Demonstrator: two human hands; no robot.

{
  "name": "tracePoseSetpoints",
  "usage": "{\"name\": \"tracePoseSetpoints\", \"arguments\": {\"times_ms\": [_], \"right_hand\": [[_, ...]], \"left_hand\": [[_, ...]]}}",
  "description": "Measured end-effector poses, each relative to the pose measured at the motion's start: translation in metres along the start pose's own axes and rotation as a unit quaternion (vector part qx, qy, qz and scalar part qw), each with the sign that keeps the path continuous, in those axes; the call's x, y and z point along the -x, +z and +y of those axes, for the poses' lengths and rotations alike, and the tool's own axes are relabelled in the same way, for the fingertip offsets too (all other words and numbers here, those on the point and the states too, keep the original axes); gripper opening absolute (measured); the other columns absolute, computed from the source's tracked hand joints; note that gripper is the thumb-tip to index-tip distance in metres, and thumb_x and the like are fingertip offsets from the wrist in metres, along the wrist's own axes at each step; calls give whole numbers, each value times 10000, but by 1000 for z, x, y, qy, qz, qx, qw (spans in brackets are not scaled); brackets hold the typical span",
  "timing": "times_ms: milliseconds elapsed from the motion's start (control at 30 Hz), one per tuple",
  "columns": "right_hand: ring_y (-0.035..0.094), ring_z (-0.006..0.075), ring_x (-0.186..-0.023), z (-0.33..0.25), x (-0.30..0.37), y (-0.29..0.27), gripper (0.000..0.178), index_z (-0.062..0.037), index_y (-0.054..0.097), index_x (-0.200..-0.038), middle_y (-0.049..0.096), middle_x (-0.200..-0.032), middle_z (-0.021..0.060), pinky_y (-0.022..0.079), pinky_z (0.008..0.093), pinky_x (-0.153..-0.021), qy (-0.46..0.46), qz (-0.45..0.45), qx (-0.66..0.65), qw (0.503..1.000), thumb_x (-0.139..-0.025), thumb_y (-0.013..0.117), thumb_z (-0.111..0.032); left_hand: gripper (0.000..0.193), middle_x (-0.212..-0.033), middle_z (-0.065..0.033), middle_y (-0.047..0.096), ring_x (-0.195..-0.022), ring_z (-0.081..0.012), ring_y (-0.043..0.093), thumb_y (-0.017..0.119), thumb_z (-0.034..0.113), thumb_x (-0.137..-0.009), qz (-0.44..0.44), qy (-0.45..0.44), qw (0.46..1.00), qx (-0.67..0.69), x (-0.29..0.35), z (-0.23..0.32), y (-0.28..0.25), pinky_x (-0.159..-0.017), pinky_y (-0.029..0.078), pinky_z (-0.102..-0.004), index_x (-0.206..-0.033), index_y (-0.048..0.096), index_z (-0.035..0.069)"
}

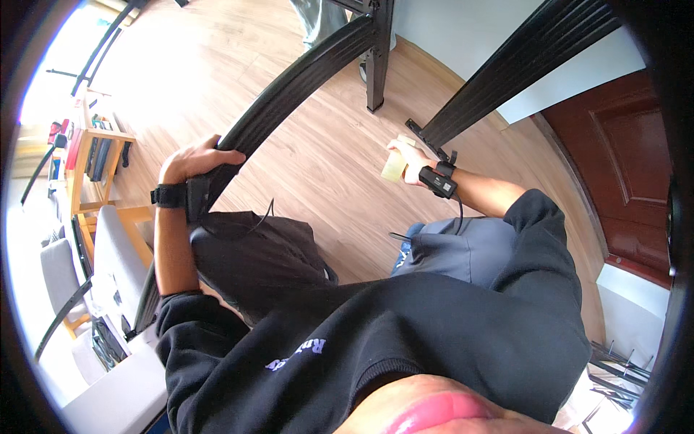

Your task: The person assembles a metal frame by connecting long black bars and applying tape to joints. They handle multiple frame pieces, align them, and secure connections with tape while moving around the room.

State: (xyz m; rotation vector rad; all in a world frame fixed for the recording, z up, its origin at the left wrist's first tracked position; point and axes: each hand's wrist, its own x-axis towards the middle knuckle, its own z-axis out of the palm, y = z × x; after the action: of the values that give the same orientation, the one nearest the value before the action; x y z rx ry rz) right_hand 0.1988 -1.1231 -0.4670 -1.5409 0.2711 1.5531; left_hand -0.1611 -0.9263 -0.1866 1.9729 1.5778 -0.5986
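- Head view, right of centre: a pale yellow, flat, block-like pad (392,171) sits in the person's right hand (412,160), above the wood floor; its exact material is too small to tell.
- The right hand is closed around the pad, with parts of the pad showing beyond the fingers on two sides.
- Left of centre, the left hand (194,162) is clamped over a long black ridged beam (293,81), thumb and fingers wrapped across its upper face.
- That beam runs from the left hand up to the top centre, where it meets an upright black metal post (377,69).
- A second wide black grooved beam (517,69) slants through the upper right; its lower end, with a flat black end plate (420,137), lies just beside the right hand. Whether the pad touches it, I cannot tell.
- Each wrist wears a black strapped device, one on the left (172,195) and one on the right (438,181).
- Under everything spreads a light brown wood-plank floor (343,170).
- At the right edge stands a dark red-brown panelled door (625,163).
- At the left edge are a light wooden shelf (105,135) holding books and, below it, a grey upholstered chair (119,253).
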Motion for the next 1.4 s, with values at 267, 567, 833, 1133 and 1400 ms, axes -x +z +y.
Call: {"name": "tracePoseSetpoints", "arguments": {"times_ms": [267, 567, 833, 1133, 1400], "right_hand": [[729, 192, -834, -1, -8, 6, 287, -113, 713, -1103, 735, -987, 40, 612, 383, -734, -68, -62, -66, 994, -848, 833, -168], [736, 213, -867, -51, -48, 11, 291, -11, 723, -1085, 749, -980, 102, 609, 361, -764, -178, -136, 90, 970, -845, 811, -152], [638, 308, -1220, -23, -30, 3, 601, -157, 529, -1385, 585, -1375, 118, 546, 574, -1028, -1, 35, -52, 998, -849, 800, -163], [610, 210, -1108, -78, 29, 55, 303, -82, 592, -1175, 625, -1149, 57, 485, 357, -1041, -114, -352, -194, 908, -895, 699, -129], [644, 236, -938, -53, -5, 28, 562, -124, 526, -1238, 603, -1025, 115, 586, 445, -813, -511, -241, 364, 740, -737, 762, -32]], "left_hand": [[982, -1229, -215, 694, -1134, -309, 651, 787, 618, -770, -118, 49, 987, 96, -13, 35, -25, -1010, 495, -399, -1452, 514, -34], [1019, -1320, -260, 585, -1187, -326, 621, 778, 616, -817, -68, 233, 961, 132, -63, 140, -28, -962, 538, -377, -1487, 457, -82], [912, -1174, -193, 682, -1041, -294, 673, 826, 576, -768, -70, 203, 969, 125, -58, 116, -20, -928, 535, -366, -1365, 556, -59], [893, -1107, -216, 679, -988, -284, 680, 793, 616, -744, 34, 176, 978, 106, -60, 101, -2, -787, 549, -348, -1273, 615, -81], [928, -1009, -242, 686, -880, -296, 704, 767, 648, -747, 80, 230, 965, 103, -67, 99, 2, -648, 570, -400, -1256, 609, -111]]}}
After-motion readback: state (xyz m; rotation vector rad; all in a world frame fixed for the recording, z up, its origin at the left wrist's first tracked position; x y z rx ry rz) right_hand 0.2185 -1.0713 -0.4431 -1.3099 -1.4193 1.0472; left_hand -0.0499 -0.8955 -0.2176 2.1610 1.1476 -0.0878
